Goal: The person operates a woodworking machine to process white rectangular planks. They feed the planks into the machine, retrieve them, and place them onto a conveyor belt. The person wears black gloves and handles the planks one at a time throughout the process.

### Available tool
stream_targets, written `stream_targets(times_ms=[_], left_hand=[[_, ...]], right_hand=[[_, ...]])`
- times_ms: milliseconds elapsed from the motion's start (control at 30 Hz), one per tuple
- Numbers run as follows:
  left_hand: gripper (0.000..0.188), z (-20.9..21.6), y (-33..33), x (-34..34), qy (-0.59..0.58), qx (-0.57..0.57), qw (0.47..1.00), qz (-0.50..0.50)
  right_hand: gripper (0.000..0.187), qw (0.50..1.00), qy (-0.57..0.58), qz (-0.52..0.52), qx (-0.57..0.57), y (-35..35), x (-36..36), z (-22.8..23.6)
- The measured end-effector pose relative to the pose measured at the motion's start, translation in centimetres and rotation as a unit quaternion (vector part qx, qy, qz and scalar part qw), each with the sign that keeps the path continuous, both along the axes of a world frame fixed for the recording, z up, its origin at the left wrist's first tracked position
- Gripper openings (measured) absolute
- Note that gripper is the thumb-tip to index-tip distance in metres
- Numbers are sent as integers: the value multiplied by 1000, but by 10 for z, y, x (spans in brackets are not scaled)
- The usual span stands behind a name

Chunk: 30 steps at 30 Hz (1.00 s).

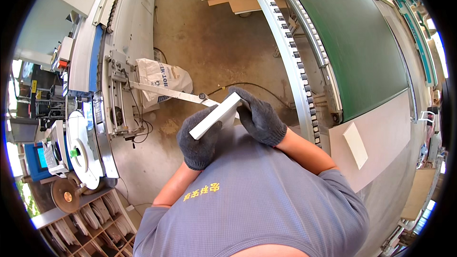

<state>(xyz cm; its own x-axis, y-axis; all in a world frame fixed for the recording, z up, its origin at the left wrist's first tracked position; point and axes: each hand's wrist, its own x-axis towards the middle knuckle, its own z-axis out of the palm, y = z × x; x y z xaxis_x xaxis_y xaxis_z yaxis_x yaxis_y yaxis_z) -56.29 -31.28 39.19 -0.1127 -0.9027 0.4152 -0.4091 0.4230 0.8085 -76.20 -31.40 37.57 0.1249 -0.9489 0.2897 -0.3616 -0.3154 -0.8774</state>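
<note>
A white rectangular board [216, 115] is held up on edge in front of my chest, tilted so its far end points up and right. My left hand [196, 138], in a dark grey knitted glove, grips its near left end. Around the far right end closes my right hand [262, 116], gloved the same way. The board's narrow edge faces up; most of its broad face is hidden. Just beyond the hands, a pale flat arm [166, 92] with a dark knob reaches over from the machine on the left.
To the left stands a long edge-banding machine [116, 90] with a white tape reel [82, 150]. A white sack [164, 78] leans beside it. On the right run a roller rail [290, 50] and a green conveyor belt [352, 43]. A loose white strip [355, 146] lies on a pale panel.
</note>
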Motion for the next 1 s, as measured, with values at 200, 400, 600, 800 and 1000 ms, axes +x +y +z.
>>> stream_targets(times_ms=[200, 400, 600, 800, 1000], left_hand=[[28, 3, 4, -8, 7, 20, 1000, -15], [30, 2, 4, -14, 5, 14, 999, -36], [28, -2, 0, -10, -2, 32, 999, 43], [30, -62, -37, 161, 332, 37, 877, 346], [37, -96, 94, 285, 483, 0, 762, 431]], right_hand=[[51, 999, 31, -1, 35, 2, -4, 2], [49, 998, 53, 16, 39, -2, -10, 11], [47, 989, 84, 63, 103, -27, -5, 13], [48, 966, 29, 85, 243, -48, -8, -12], [47, 936, 69, 94, 333, -49, -26, -57]])
